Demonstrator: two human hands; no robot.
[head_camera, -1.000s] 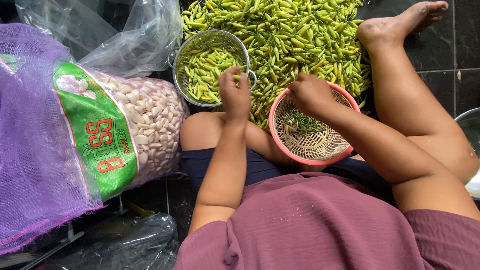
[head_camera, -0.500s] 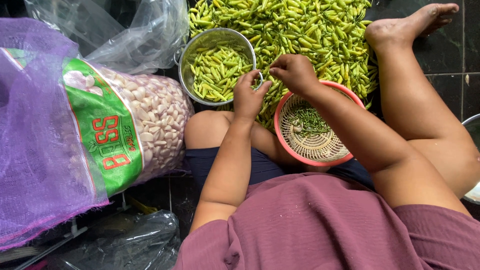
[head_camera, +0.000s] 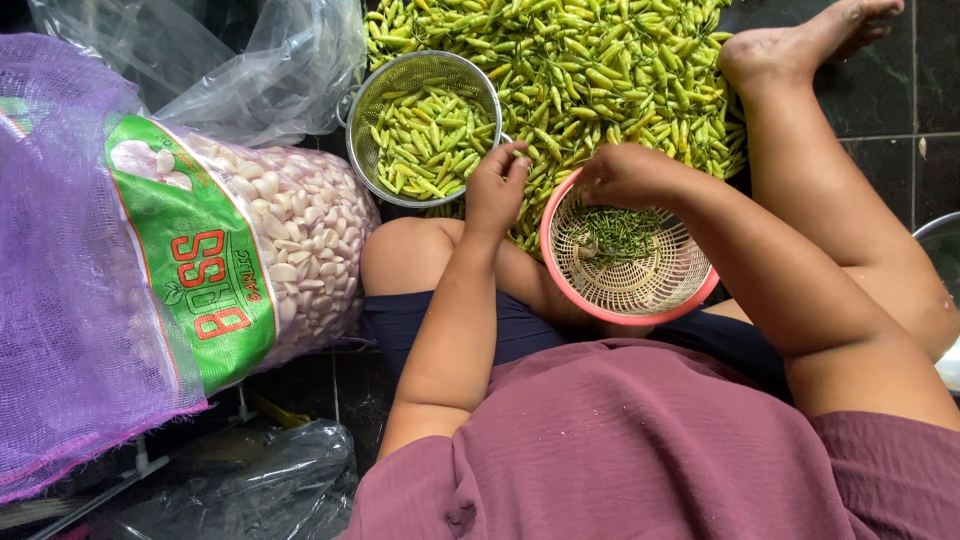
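My left hand (head_camera: 497, 190) is beside the rim of a metal colander (head_camera: 362, 92) that holds stemless green chilies (head_camera: 432, 135). Its fingertips are pinched together, apparently on one chili. My right hand (head_camera: 625, 175) hovers over the far edge of a pink plastic basket (head_camera: 620, 308) resting on my lap. Its fingers curl downward, so what they hold is hidden. Thin green stems (head_camera: 622, 228) lie in the basket. A large heap of green chilies (head_camera: 600, 70) covers the dark floor just beyond both hands.
A purple mesh sack of garlic cloves (head_camera: 300, 240) with a green label lies at the left, against my knee. Clear plastic bags (head_camera: 270, 60) sit behind and below it. My right leg and foot (head_camera: 800, 45) stretch along the heap. A metal bowl rim (head_camera: 940, 230) shows at the right edge.
My hands were together over the heap half a second ago. They have now separated: the left went toward the colander, the right moved back over the pink basket.
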